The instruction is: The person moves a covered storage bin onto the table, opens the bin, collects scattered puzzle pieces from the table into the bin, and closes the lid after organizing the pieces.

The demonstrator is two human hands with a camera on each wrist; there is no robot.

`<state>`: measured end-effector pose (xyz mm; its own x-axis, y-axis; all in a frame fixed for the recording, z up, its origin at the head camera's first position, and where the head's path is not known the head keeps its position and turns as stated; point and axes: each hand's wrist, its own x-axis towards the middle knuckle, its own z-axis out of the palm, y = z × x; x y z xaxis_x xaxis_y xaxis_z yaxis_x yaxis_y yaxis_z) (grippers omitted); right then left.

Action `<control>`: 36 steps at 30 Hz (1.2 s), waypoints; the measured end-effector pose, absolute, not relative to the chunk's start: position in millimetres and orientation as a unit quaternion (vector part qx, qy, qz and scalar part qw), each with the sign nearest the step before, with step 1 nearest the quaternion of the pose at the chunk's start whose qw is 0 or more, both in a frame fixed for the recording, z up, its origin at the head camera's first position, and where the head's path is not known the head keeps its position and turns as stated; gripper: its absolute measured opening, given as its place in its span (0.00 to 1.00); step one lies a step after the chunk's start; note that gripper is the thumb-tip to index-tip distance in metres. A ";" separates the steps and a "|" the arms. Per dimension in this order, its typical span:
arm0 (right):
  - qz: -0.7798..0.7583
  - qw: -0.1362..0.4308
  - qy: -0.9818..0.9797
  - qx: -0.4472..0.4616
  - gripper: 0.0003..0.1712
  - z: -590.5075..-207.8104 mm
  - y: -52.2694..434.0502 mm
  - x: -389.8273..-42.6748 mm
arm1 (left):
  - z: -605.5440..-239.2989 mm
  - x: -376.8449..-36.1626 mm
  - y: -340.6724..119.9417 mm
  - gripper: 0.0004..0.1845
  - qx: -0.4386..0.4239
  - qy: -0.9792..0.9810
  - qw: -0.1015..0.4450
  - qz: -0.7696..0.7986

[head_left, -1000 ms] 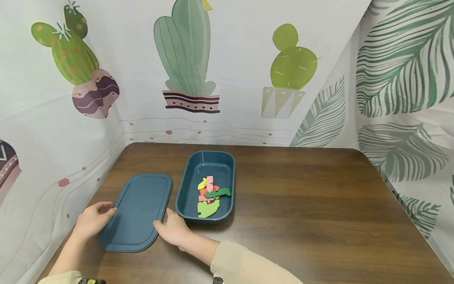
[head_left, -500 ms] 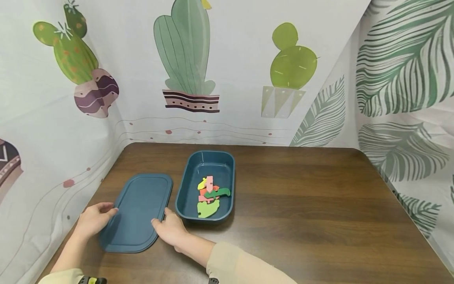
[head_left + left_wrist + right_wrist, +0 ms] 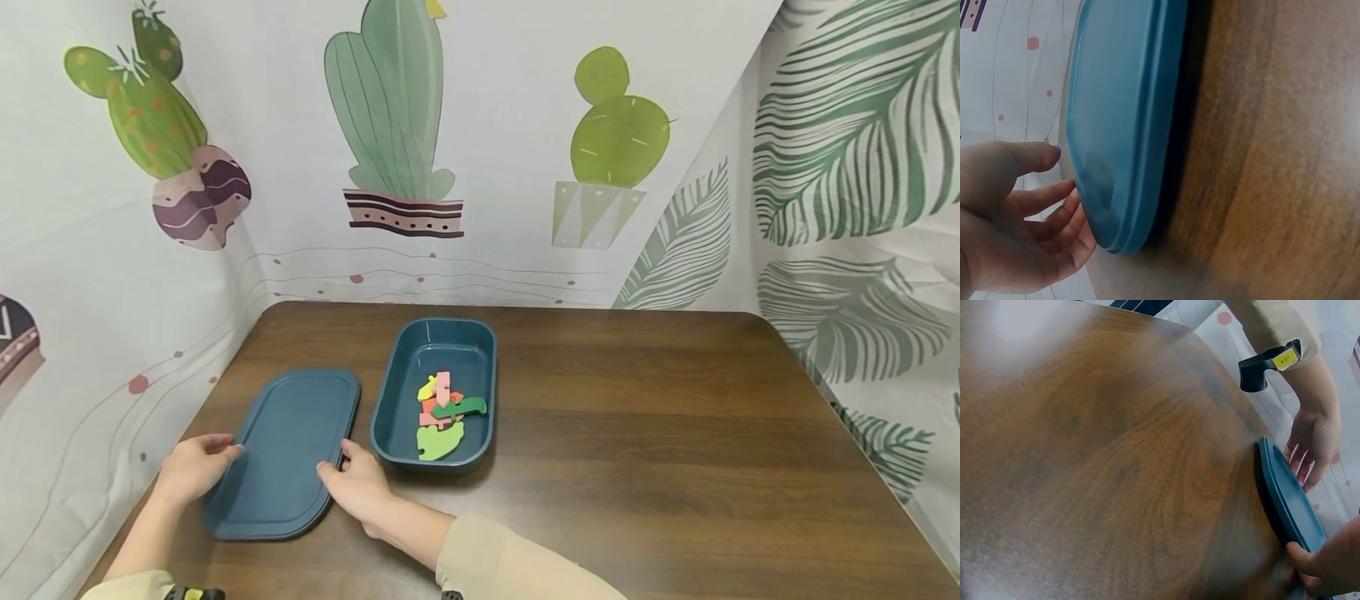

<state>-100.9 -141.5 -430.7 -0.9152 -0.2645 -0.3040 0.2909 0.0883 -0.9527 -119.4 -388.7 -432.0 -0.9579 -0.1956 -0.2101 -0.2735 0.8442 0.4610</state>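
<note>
Hands are set at either long edge of a dark teal lid (image 3: 285, 454) that lies flat on the wooden table (image 3: 637, 433), near its front left corner. Left hand (image 3: 197, 467): placed at the lid's left edge, fingers (image 3: 1054, 203) curled against the rim and thumb raised above it, as seen from the left wrist; the rim is gripped lightly. A black band with a yellow tag (image 3: 1269, 362) is worn on this wrist below a beige sleeve. Right hand (image 3: 358, 485): placed at the lid's right edge, thumb and fingertips (image 3: 1302, 557) pinched on the rim. A beige sleeve (image 3: 510, 562) is worn on this arm.

Just right of the lid, close but apart from it, a matching teal tray (image 3: 397, 392) is stood open. Flat coloured pieces (image 3: 444, 410) in green, yellow, pink and orange are piled in the tray's nearer half.

Cloth backdrops are hung behind and beside the table: potted cacti (image 3: 390, 117) are printed at left and centre, large green leaves (image 3: 855, 133) at right.
</note>
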 end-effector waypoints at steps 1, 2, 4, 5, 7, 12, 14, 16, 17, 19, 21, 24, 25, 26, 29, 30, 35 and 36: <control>-0.677 0.205 0.707 0.009 0.30 -430.4 -141.7 -100.7 | -431.6 -119.4 -388.9 0.29 -0.126 0.957 0.080 0.250; -0.677 0.205 0.707 0.009 0.30 -429.9 -141.8 -100.5 | -431.3 -119.6 -389.1 0.29 -0.129 0.956 0.082 0.249; -0.680 0.207 0.703 0.013 0.30 -429.2 -142.0 -100.1 | -431.2 -119.4 -389.3 0.28 -0.134 0.956 0.081 0.247; -0.682 0.208 0.701 0.015 0.30 -429.3 -142.0 -99.8 | -431.2 -119.2 -389.4 0.28 -0.137 0.956 0.080 0.246; -0.687 0.212 0.694 0.018 0.29 -429.4 -142.3 -99.5 | -431.5 -118.2 -389.6 0.26 -0.140 0.957 0.075 0.243; -0.692 0.221 0.687 0.022 0.29 -428.4 -143.7 -99.8 | -433.8 -116.0 -391.9 0.24 -0.140 0.958 0.060 0.243; -0.685 0.221 0.694 0.020 0.29 -427.6 -143.9 -100.2 | -434.4 -115.3 -392.9 0.23 -0.141 0.957 0.055 0.246; -0.678 0.220 0.701 0.018 0.28 -426.4 -143.7 -100.4 | -434.5 -114.8 -393.6 0.22 -0.142 0.957 0.048 0.249; -0.676 0.220 0.703 0.016 0.28 -425.7 -143.6 -100.4 | -434.2 -114.9 -394.3 0.22 -0.141 0.957 0.044 0.251; -0.671 0.218 0.708 0.010 0.28 -424.3 -143.2 -100.4 | -433.3 -114.7 -395.0 0.22 -0.139 0.957 0.037 0.253; -0.671 0.218 0.709 0.006 0.28 -422.4 -142.8 -100.2 | -432.1 -114.8 -396.3 0.22 -0.133 0.957 0.033 0.255; -0.670 0.219 0.710 0.002 0.28 -419.4 -142.4 -99.8 | -429.5 -114.1 -398.2 0.21 -0.125 0.958 0.036 0.256; -0.670 0.219 0.710 0.001 0.28 -418.4 -142.2 -99.7 | -428.6 -113.6 -398.9 0.21 -0.122 0.959 0.037 0.255; -0.670 0.220 0.709 -0.001 0.27 -417.5 -142.1 -99.6 | -427.4 -113.4 -399.6 0.21 -0.120 0.959 0.039 0.255; -0.668 0.218 0.712 -0.006 0.27 -415.1 -142.0 -99.8 | -424.2 -112.5 -401.4 0.21 -0.117 0.959 0.039 0.254; -0.667 0.218 0.712 -0.009 0.27 -414.2 -141.9 -99.9 | -423.3 -112.1 -401.8 0.21 -0.117 0.960 0.035 0.252; -0.661 0.210 0.720 -0.019 0.27 -411.3 -142.3 -100.7 | -418.6 -109.6 -402.4 0.19 -0.109 0.964 0.002 0.243; -0.658 0.207 0.724 -0.022 0.27 -410.6 -142.2 -100.8 | -417.5 -109.1 -402.3 0.19 -0.107 0.964 -0.005 0.242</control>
